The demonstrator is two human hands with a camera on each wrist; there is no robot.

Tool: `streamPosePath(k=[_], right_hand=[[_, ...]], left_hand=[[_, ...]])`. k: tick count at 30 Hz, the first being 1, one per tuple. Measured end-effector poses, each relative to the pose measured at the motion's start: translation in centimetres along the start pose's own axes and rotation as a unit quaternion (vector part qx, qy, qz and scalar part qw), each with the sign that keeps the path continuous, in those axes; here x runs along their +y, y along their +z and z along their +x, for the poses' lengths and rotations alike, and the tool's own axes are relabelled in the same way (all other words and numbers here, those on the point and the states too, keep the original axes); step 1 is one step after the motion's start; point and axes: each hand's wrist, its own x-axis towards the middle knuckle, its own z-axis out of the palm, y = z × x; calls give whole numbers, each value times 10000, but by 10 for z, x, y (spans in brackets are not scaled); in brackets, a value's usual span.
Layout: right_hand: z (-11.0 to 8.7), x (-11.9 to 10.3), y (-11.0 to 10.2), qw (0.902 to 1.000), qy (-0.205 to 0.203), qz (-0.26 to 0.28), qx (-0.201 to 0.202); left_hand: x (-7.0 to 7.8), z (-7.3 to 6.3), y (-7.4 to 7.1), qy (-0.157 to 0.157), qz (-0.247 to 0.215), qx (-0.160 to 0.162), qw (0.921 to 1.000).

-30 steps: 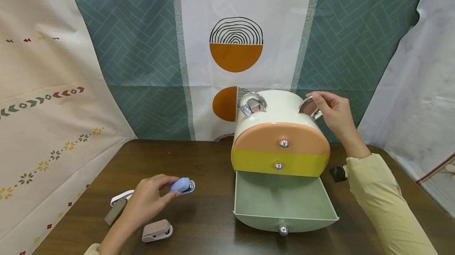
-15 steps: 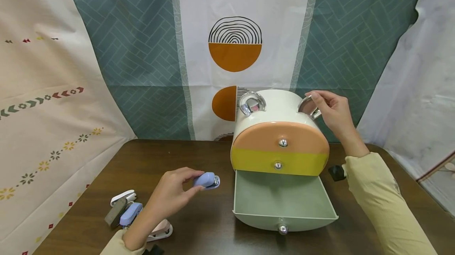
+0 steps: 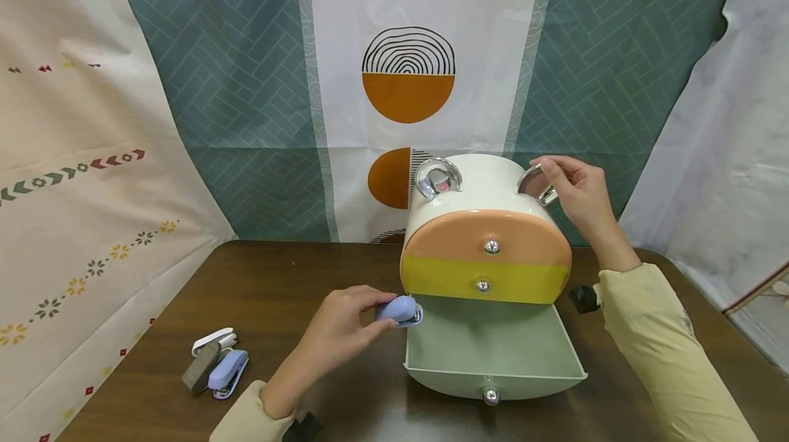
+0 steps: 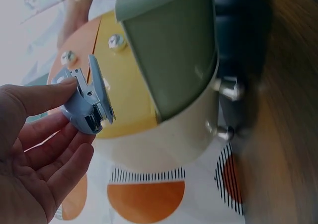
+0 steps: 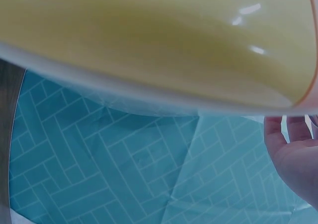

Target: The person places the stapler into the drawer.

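My left hand (image 3: 342,332) pinches a small light-blue stapler (image 3: 401,309) between thumb and fingers, at the left edge of the pulled-out green drawer (image 3: 496,339). In the left wrist view the stapler (image 4: 82,107) shows its metal inside, its arms spread apart. The drawer belongs to a rounded white cabinet (image 3: 483,181) with an orange and a yellow drawer front above, both closed. On top of the cabinet, my right hand (image 3: 582,199) holds its silver right ear (image 3: 535,185). The right wrist view shows this hand's fingers partly hidden behind the cabinet's side.
On the dark wooden table (image 3: 296,271), at the left, lie a white stapler (image 3: 214,340), a grey-brown one (image 3: 202,366) and another blue one (image 3: 228,373) close together. A patterned cloth (image 3: 246,120) hangs behind. A silver knob (image 3: 490,397) sticks out from the green drawer's front.
My left hand has carried the blue stapler rightward, from above the table to the drawer's left edge. The pinkish stapler is now out of sight by my left forearm. My right hand stays on the ear.
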Motion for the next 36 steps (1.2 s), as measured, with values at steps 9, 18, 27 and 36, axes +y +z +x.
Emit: streamPosePath(k=[9, 18, 27, 36], right_hand=[[1, 2, 0, 9999, 31, -110, 84], [1, 0, 0, 9997, 58, -173, 160], [0, 0, 2, 9995, -33, -234, 214], [0, 1, 2, 9993, -89, -300, 222]], left_hand=[[6, 15, 23, 285, -132, -61, 9995], [9, 27, 46, 455, -35, -232, 9987], [9, 35, 65, 168, 205, -1053, 9941], [15, 41, 79, 8, 615, -1679, 9839]])
